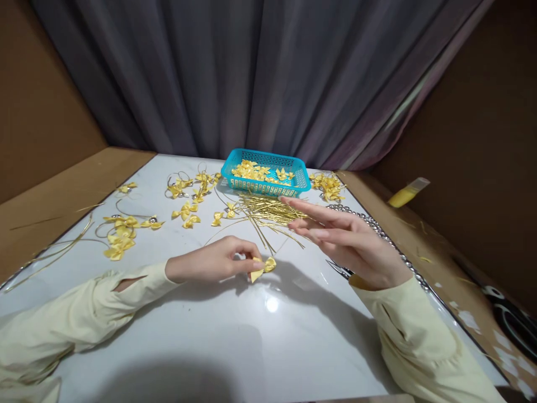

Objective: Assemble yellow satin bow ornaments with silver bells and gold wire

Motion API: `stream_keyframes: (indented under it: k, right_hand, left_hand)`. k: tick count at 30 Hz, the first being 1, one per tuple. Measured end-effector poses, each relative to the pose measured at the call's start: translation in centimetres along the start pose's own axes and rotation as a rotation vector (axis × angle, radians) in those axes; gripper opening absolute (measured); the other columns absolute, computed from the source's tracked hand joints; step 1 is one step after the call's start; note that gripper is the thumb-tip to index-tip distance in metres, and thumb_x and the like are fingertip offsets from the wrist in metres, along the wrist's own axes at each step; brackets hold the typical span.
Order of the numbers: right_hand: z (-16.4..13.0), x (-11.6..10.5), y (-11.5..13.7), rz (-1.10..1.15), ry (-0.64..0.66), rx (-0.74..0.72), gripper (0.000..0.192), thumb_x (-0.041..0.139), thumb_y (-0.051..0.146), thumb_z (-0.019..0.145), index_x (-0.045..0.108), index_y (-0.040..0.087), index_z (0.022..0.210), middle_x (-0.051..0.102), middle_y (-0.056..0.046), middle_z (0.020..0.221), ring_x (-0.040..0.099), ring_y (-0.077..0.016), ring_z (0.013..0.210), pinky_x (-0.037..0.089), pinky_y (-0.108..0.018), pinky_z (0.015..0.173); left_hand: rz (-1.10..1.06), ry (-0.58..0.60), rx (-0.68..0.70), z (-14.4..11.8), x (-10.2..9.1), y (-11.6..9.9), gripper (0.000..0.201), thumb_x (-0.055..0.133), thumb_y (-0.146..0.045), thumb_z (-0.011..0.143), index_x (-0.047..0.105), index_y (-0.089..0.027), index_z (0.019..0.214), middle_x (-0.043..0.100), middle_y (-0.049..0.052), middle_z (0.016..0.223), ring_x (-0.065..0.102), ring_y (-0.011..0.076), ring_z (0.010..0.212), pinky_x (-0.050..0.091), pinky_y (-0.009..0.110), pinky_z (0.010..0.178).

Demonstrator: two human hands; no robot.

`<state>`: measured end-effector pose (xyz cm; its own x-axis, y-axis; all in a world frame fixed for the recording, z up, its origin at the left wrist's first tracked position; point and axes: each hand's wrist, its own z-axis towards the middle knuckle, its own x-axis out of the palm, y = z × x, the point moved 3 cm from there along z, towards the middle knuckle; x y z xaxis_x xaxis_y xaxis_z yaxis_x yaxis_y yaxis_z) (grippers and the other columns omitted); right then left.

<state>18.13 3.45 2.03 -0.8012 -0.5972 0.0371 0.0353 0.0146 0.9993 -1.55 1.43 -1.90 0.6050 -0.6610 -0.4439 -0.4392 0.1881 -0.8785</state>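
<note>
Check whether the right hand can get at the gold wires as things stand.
Probably yes: the right hand looks open and close to the gold wires, which lie largely uncovered before the blue basket; nothing visible blocks the way.

Pleated grey-purple curtain [251,73] beyond left hand [218,260] and right hand [356,240]. Brown wall [37,84] left of left hand; darker wall [482,112] right of right hand. Glossy white tabletop [302,358] beneath both; bright light reflection [272,304] nearside of left hand.
</note>
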Motion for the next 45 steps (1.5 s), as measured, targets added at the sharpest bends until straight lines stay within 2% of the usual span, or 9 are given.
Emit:
stream_keyframes:
  k: [2,5,10,13,16,25,36,41,45]
  right_hand:
    - [0.2,0.0,-0.2,-0.099,-0.070,-0.019,0.038,0.059,0.022,0.080,0.059,0.025,0.118,0.068,-0.004,0.102,0.056,-0.0200,0.108,0.038,-0.039,0.100]
    - [0.3,0.2,-0.4,-0.283,-0.106,-0.098,0.025,0.060,0.025,0.081,0.067,0.024,0.104,0.068,-0.005,0.100,0.059,-0.0193,0.099,0.046,-0.036,0.087]
    - [-0.2,1.8,-0.2,-0.585,0.083,-0.302,0.009,0.062,0.022,0.080,0.070,0.020,0.083,0.068,-0.005,0.086,0.062,-0.0159,0.081,0.049,-0.031,0.075]
    - [-0.6,2.6,0.0,-0.724,0.128,-0.420,0.008,0.059,0.021,0.082,0.067,0.019,0.082,0.066,-0.006,0.080,0.061,-0.0153,0.074,0.049,-0.029,0.069]
    - [-0.8,3.0,-0.1,-0.807,0.147,-0.446,0.012,0.052,0.016,0.085,0.064,0.018,0.085,0.064,-0.007,0.082,0.060,-0.0153,0.073,0.047,-0.028,0.066]
    - [-0.5,3.0,-1.1,-0.835,0.148,-0.327,0.012,0.054,0.024,0.085,0.064,0.018,0.080,0.063,-0.005,0.074,0.056,-0.0132,0.063,0.043,-0.026,0.059]
    - [-0.3,2.5,-2.3,-0.459,0.082,0.199,0.025,0.067,0.038,0.072,0.062,0.014,0.068,0.057,0.000,0.058,0.046,-0.0080,0.049,0.035,-0.021,0.045]
    - [-0.7,2.8,-1.9,-0.354,0.082,0.217,0.023,0.059,0.038,0.080,0.059,0.016,0.075,0.058,0.000,0.061,0.045,-0.0068,0.048,0.033,-0.020,0.043]
    - [-1.3,3.0,-1.4,-0.255,-0.019,0.176,0.019,0.062,0.033,0.079,0.051,0.019,0.087,0.058,0.003,0.058,0.042,-0.0065,0.046,0.028,-0.018,0.040]
  left_hand:
    - [-0.041,0.046,0.015,0.0,0.1,0.0,0.027,0.047,-0.037,0.086,0.060,-0.016,0.075,0.062,0.002,0.077,0.054,0.0128,0.069,0.041,0.024,0.067]
    - [-0.100,0.102,0.019,0.0,0.2,-0.1,0.025,0.050,-0.036,0.085,0.061,-0.015,0.076,0.061,0.002,0.076,0.054,0.0129,0.070,0.041,0.023,0.067]
    - [-0.273,0.126,-0.002,0.0,-0.1,-0.5,0.021,0.054,-0.030,0.083,0.060,-0.014,0.070,0.056,0.000,0.069,0.050,0.0112,0.066,0.039,0.022,0.065]
    - [-0.305,0.123,-0.010,-0.1,-0.1,-0.7,0.019,0.054,-0.027,0.082,0.059,-0.014,0.070,0.055,-0.001,0.068,0.050,0.0107,0.065,0.039,0.021,0.065]
    - [-0.271,0.127,-0.032,-0.1,0.0,-0.9,0.018,0.054,-0.025,0.082,0.059,-0.014,0.069,0.055,-0.002,0.067,0.049,0.0099,0.064,0.038,0.021,0.064]
    - [-0.163,0.085,0.024,-0.1,0.1,-0.8,0.019,0.053,-0.028,0.083,0.061,-0.015,0.072,0.058,-0.001,0.068,0.051,0.0103,0.065,0.039,0.019,0.063]
    - [-0.137,-0.058,0.079,-0.3,-0.2,-0.8,0.020,0.053,-0.032,0.084,0.062,-0.015,0.078,0.060,-0.001,0.073,0.052,0.0109,0.068,0.041,0.020,0.064]
    - [-0.164,-0.139,0.031,-0.2,-0.3,-0.9,0.020,0.053,-0.033,0.082,0.060,-0.015,0.074,0.057,0.000,0.070,0.051,0.0120,0.067,0.041,0.022,0.062]
    - [-0.207,-0.180,0.030,-0.3,-0.3,-0.9,0.022,0.053,-0.035,0.082,0.058,-0.015,0.074,0.056,-0.001,0.070,0.051,0.0121,0.067,0.041,0.023,0.062]
